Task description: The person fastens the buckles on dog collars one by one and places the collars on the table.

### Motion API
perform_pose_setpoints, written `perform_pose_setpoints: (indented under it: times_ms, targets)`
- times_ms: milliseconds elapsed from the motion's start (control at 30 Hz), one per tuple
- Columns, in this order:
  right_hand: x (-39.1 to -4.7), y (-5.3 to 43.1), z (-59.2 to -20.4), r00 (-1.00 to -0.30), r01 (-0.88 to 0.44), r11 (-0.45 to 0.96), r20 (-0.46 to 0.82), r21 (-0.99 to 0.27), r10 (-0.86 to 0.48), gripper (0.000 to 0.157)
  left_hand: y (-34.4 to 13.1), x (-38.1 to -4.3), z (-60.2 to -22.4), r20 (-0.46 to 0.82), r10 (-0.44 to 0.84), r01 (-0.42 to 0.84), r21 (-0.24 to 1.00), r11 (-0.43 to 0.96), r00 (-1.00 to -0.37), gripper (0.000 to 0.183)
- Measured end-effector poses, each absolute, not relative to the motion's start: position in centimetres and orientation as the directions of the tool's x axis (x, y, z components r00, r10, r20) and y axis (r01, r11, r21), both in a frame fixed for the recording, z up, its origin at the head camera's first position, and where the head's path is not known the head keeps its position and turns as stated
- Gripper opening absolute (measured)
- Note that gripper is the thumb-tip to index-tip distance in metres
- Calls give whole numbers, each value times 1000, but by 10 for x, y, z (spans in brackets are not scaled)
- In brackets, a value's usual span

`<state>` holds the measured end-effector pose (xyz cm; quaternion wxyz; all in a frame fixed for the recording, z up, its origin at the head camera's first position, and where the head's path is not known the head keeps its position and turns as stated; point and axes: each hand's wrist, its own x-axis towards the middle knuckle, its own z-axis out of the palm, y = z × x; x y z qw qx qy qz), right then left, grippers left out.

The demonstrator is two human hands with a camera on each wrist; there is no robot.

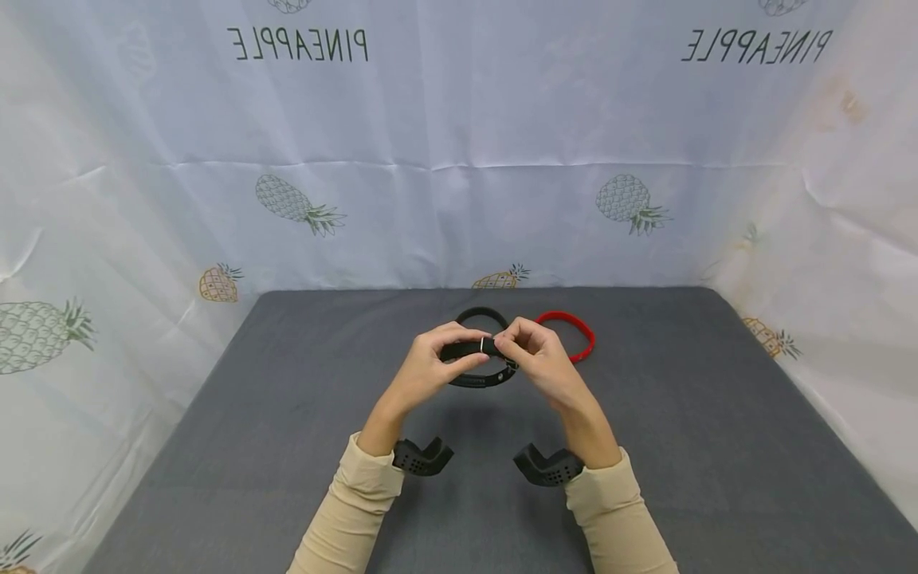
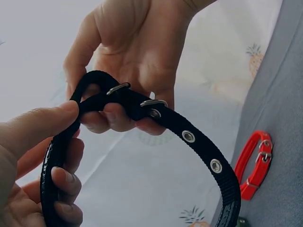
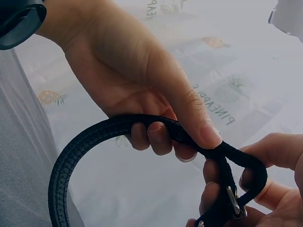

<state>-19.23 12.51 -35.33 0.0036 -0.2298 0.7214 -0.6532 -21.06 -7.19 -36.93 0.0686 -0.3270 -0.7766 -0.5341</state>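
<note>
A black collar [image 1: 462,349] is held between my two hands above the table. My left hand [image 1: 423,363] grips its strap, with the thumb pressing against the band. The right hand [image 1: 548,367] pinches the part by the metal fittings. In the left wrist view the strap bends into a small loop near the metal buckle [image 2: 118,88], with a second metal loop [image 2: 154,102] beside it. Metal eyelets [image 2: 188,136] line the band. In the right wrist view, the left thumb [image 3: 208,135] lies on the strap; fingers hide part of the fittings.
A red collar [image 1: 588,339] with a buckle lies on the grey table [image 1: 287,414], to the right behind the hands. A black arc [image 1: 482,310] shows behind the hands; whether it is a separate collar I cannot tell. A pineapple-print curtain [image 1: 445,223] hangs behind the table.
</note>
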Motion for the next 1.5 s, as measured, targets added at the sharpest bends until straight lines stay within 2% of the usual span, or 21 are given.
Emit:
perform_pose_setpoints:
  times_ms: [233, 400, 500, 633, 733, 1033, 1333, 1500]
  targets:
    - [-195, 123, -355, -918, -282, 60, 252, -957, -307, 7, -74, -210, -369, 429, 463, 572, 787, 229, -776, 31]
    - [-200, 131, -357, -928, -171, 65, 139, -983, -345, 21, -77, -210, -369, 392, 472, 529, 825, 199, -790, 31]
    - [-203, 139, -359, -903, -147, 59, 109, -987, -415, 25, -78, -211, -368, 386, 470, 510, 844, 168, -794, 30]
    - [-207, 145, -361, -837, -170, 23, 132, -985, -532, 26, -79, -211, -367, 387, 454, 498, 854, 151, -802, 30]
    - [-208, 145, -362, -818, -151, 9, 121, -988, -562, 25, -79, -212, -367, 388, 443, 494, 856, 151, -808, 30]
    - [-208, 139, -364, -861, -135, -11, 123, -991, -494, 23, -80, -214, -368, 375, 461, 481, 867, 133, -804, 33]
    - [-205, 131, -364, -878, -251, -16, 235, -968, -417, 20, -76, -212, -366, 375, 475, 491, 859, 144, -796, 31]
    - [-206, 131, -364, -900, -208, -6, 194, -978, -389, 20, -76, -211, -366, 392, 463, 497, 859, 125, -795, 31]
